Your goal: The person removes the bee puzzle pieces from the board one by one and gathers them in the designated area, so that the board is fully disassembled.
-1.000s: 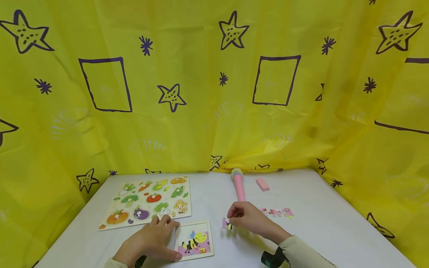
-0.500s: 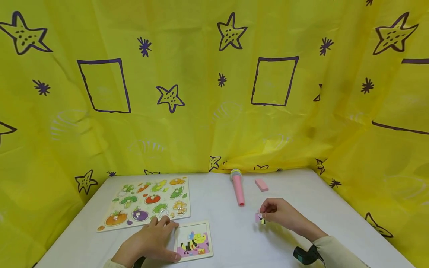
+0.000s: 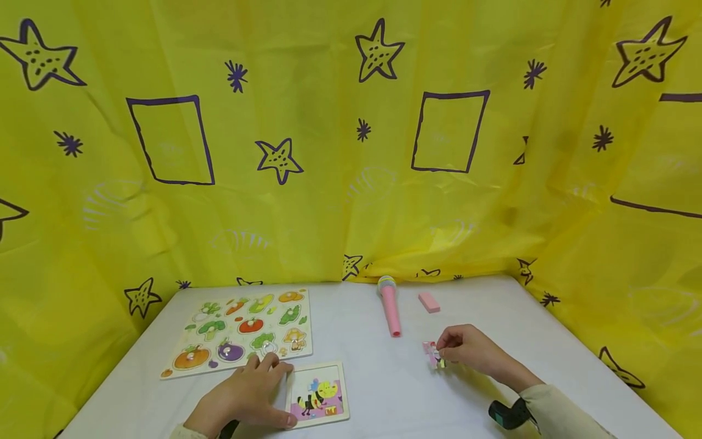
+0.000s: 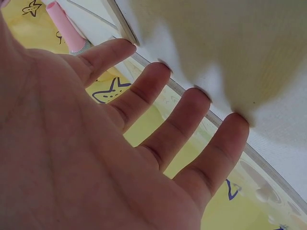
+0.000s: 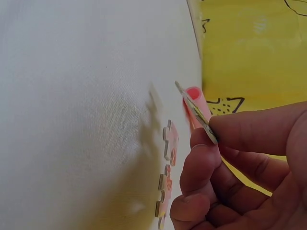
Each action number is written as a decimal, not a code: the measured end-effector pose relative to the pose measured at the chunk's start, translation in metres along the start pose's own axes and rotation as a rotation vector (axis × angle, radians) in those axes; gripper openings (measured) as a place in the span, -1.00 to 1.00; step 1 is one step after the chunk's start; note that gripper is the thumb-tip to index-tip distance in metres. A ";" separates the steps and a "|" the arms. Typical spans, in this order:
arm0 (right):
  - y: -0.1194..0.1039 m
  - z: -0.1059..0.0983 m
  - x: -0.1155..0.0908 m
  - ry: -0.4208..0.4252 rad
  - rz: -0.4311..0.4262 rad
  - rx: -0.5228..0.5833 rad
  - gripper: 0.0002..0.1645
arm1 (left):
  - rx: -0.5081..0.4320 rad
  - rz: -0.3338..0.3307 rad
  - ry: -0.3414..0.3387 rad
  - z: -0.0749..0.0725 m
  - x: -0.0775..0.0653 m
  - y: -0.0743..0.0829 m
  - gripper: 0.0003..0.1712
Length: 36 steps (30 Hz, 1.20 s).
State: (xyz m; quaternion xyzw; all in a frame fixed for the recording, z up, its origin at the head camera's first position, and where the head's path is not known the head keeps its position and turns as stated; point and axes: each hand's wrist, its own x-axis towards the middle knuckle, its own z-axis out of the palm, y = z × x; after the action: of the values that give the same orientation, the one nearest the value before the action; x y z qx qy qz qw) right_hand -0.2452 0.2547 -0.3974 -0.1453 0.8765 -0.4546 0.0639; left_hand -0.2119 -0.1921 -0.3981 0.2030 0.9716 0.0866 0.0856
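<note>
My right hand (image 3: 471, 352) pinches a jigsaw piece (image 5: 197, 114) between thumb and fingers, tilted nearly edge-on in the right wrist view. Below it on the table lie several loose pink jigsaw pieces (image 5: 171, 139), mostly hidden behind the hand in the head view. My left hand (image 3: 238, 395) is spread at the left side of a small framed puzzle (image 3: 346, 393), thumb at its lower left corner and index finger near the upper left one. A bee picture (image 3: 315, 399) fills the frame's lower part, with its upper part bare. In the left wrist view, the fingers (image 4: 184, 117) are extended.
Behind the left hand lies a vegetable peg board (image 3: 263, 335). A pink toy microphone (image 3: 390, 308) and a pink block (image 3: 429, 302) lie toward the back of the white table (image 3: 362, 317). Yellow cloth (image 3: 312, 225) with drawn stars encloses the back and sides.
My right hand has carried the jigsaw piece rightward, away from the framed puzzle, to over the loose pieces; in the last half second it moved only slightly. My left hand has stayed put.
</note>
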 end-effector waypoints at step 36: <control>0.005 0.013 0.010 0.036 0.026 -0.165 -0.90 | 0.006 0.019 0.017 -0.001 -0.002 0.000 0.01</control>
State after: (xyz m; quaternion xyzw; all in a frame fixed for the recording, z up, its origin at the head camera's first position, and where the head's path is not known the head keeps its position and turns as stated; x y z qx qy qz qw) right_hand -0.2523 0.2444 -0.4094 -0.1307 0.9136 -0.3826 0.0420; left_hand -0.2103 -0.1934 -0.3969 0.2118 0.9705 0.0865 0.0759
